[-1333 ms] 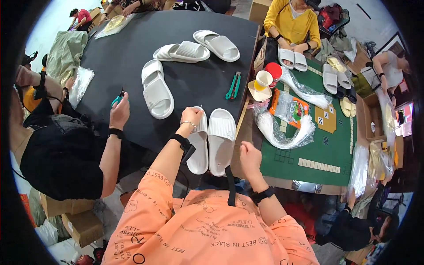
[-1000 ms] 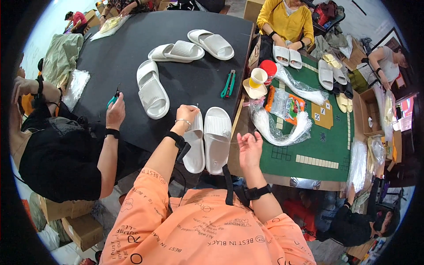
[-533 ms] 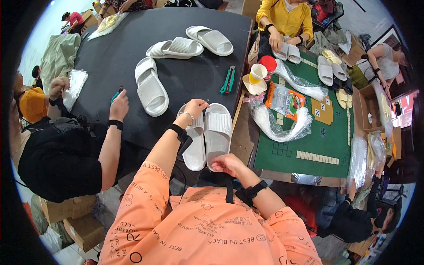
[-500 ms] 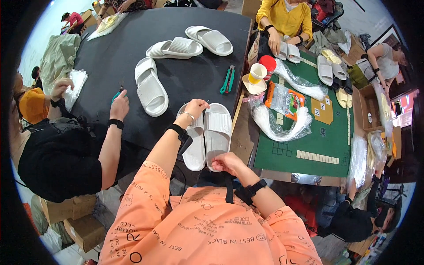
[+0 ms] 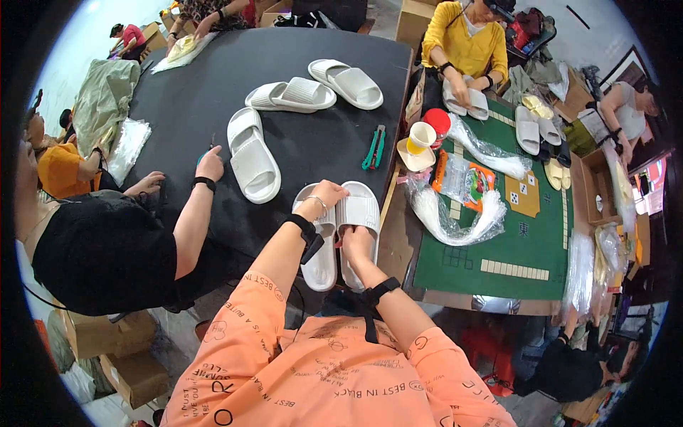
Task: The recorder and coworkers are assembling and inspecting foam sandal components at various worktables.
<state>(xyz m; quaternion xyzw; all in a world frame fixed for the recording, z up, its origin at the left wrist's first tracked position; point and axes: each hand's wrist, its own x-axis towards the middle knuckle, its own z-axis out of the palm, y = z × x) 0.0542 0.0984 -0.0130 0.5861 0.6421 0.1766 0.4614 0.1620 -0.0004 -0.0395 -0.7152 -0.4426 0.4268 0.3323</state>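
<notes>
Side by side at the table's near edge lie a left slipper (image 5: 318, 265) and a right slipper (image 5: 361, 207), both white with ribbed straps. My left hand (image 5: 326, 196) rests over the left slipper's strap. Its fingers are pressed together beside the right slipper's strap, and what they hold, if anything, is too small to make out. At the rear opening of the right slipper's strap is my right hand (image 5: 358, 245), its fingertips reaching inside and hidden. Beyond them, more white slippers (image 5: 254, 162) lie on the dark table.
A green utility knife (image 5: 373, 147) lies on the black tabletop (image 5: 192, 78). To the right, a green table (image 5: 455, 274) bears bundled plastic film (image 5: 455, 228), a yellow cup (image 5: 421, 135) and a red-lidded jar (image 5: 437, 124). A person in black works at left, another in yellow across.
My right hand has moved from the right slipper's heel up to its strap opening. My left hand has come down onto the slippers' straps. The whole view has shifted slightly.
</notes>
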